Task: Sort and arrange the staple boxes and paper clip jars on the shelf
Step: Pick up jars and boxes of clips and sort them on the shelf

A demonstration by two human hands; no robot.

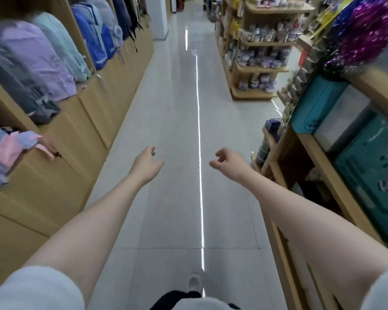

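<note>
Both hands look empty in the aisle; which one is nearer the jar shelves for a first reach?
Right, probably. The right hand hangs empty on the side of the jar shelves; the left hand, also empty, faces backpacks.

The backpacks are showing lilac, mint and blue; the tinsel is shining purple and blue; the crates are looking teal.
</note>
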